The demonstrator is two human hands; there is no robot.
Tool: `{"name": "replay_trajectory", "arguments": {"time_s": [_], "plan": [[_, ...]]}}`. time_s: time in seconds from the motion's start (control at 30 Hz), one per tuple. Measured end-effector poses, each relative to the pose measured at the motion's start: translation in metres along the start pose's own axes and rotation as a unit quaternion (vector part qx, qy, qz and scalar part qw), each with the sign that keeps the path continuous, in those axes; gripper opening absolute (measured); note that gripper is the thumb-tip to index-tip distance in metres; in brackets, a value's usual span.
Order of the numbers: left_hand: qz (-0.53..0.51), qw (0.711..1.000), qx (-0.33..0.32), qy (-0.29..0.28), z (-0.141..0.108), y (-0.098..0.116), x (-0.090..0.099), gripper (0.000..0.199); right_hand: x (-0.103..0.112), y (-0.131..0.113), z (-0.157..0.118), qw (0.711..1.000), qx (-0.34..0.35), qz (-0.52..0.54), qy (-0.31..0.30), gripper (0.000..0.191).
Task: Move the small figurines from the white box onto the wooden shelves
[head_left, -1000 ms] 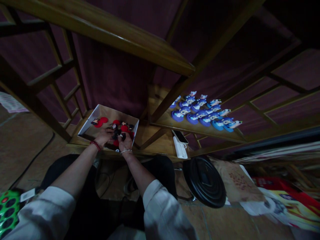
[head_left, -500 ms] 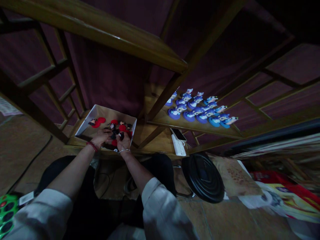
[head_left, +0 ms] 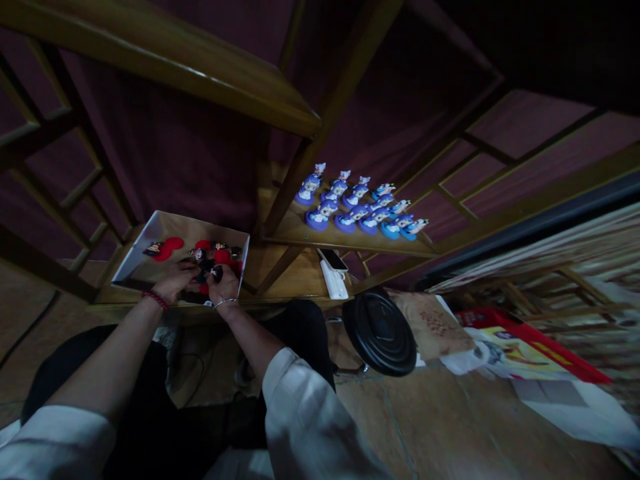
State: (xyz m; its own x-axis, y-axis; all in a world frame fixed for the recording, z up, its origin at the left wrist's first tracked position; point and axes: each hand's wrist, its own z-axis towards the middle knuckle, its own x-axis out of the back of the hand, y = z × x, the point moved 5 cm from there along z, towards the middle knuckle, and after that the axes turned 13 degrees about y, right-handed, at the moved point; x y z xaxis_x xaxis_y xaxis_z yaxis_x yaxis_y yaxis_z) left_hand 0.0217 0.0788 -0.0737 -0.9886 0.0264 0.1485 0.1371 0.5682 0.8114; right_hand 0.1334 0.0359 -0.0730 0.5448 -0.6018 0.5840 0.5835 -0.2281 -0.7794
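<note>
Head view, from the left: a white open box (head_left: 213, 231) sits on the lower wooden shelf (head_left: 287, 279), its walls enclosing small red and black figures. One figure (head_left: 153, 249) lies on its side towards the box's left end, beside red round bases (head_left: 173, 244); others are bunched near the right end. The left hand (head_left: 174, 281) reaches over the near wall with its fingers bent against the dark pieces; whether they grip one is too dim to tell. Just beside it, the right hand (head_left: 223, 287) has its fingers closed on a small dark piece (head_left: 216, 272), inside the box near its right end. Working this close among neighbours, a light hold and small, low finger movements would best avoid knocking the bunched figures; the left fingers could serve to steady whatever sits against the held piece. Pressing on the thin-looking box wall with a wrist might bend it.

Farther right, a phone (head_left: 334, 259) and a white object (head_left: 333, 280) lie together on the lower shelf. Above them, the raised shelf (head_left: 295, 230) bears purple and blue figures (head_left: 353, 215), upright in close rows on round bases.
</note>
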Motion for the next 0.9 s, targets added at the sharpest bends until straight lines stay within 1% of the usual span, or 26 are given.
{"name": "replay_trajectory", "arguments": {"time_s": [0.2, 0.3, 0.37, 0.43, 0.53, 0.63, 0.83, 0.9], "plan": [[-0.024, 1.0, 0.005, 0.002, -0.003, 0.003, 0.002, 0.003, -0.003, 0.005, 0.001, 1.0, -0.012, 0.018, -0.004, 0.019], [-0.043, 0.999, -0.001, 0.0, 0.003, 0.002, 0.002, 0.004, -0.005, 0.007, 0.002, 1.0, -0.017, 0.024, -0.002, 0.021], [-0.055, 0.998, -0.006, 0.009, 0.009, -0.001, 0.002, 0.005, -0.006, 0.008, 0.002, 0.999, -0.026, 0.028, -0.003, 0.022], [-0.064, 0.998, -0.013, 0.012, 0.015, -0.003, -0.001, 0.006, -0.006, 0.01, 0.002, 0.999, -0.036, 0.036, 0.001, 0.021], [-0.069, 0.997, -0.019, 0.002, 0.019, -0.004, -0.006, 0.004, -0.006, 0.011, 0.003, 0.998, -0.038, 0.052, 0.015, 0.019], [-0.081, 0.997, -0.011, 0.001, 0.017, -0.002, -0.006, 0.005, -0.005, 0.011, 0.003, 0.997, -0.033, 0.059, 0.023, 0.019], [-0.106, 0.994, 0.031, 0.001, 0.004, 0.001, 0.006, 0.008, -0.007, 0.011, 0.003, 0.997, -0.033, 0.064, 0.015, 0.02], [-0.104, 0.994, 0.033, 0.006, 0.002, 0.002, 0.008, 0.008, -0.007, 0.012, 0.003, 0.997, -0.039, 0.072, 0.017, 0.02]]}}
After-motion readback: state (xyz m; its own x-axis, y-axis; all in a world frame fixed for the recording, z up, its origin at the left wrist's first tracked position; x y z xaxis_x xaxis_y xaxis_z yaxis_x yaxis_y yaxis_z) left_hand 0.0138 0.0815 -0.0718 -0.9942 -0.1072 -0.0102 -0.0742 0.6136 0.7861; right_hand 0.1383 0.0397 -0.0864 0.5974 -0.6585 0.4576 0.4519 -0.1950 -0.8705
